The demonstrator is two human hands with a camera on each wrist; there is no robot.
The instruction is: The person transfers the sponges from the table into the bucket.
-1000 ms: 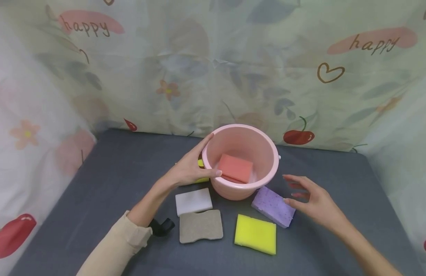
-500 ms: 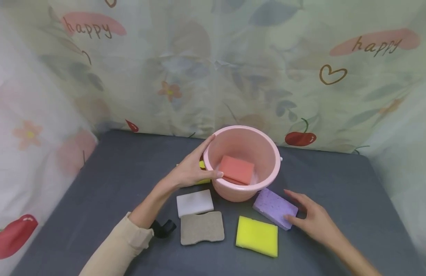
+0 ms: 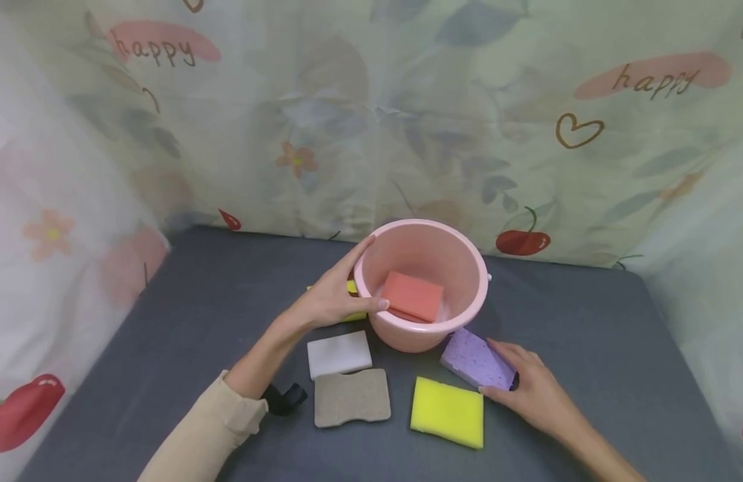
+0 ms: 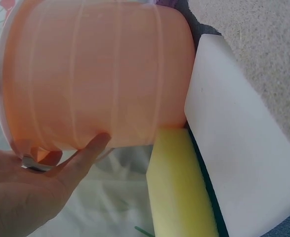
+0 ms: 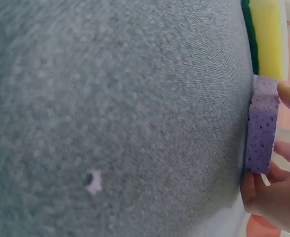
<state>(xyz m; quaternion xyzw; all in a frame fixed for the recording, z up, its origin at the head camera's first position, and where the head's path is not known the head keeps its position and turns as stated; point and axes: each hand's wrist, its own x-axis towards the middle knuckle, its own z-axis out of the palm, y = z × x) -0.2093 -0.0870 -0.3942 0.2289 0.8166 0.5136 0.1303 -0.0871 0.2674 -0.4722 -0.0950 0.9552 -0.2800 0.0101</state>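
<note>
One salmon sponge [image 3: 415,293] is inside the pink bucket [image 3: 410,340]; a second edge shows under it, but whether that's another pc. can't be confirmed. Left grip [image 3: 332,294] is clamped on the bucket's rim, thumb over the lip, bucket upright on the desk [image 3: 245,274]. Right grip [image 3: 543,391] is clamped on the outer end of the purple sponge [image 3: 476,358], thumb & fingers on opp. sides; that pc. lies on the desk just beside the bucket's base, not lifted. Also outside, qty 4: bright yellow sponge [image 3: 447,412] near the right thumb; white block [image 3: 339,355] and grey pad [image 3: 352,398], adj. to each other; green-backed yellow sponge [image 4: 179,182] by the bucket, partly hidden by the left grip in head view. Est. progress: early, min. 1 pc. in, 5 out incl. purple, none of those 5 raised.
</note>
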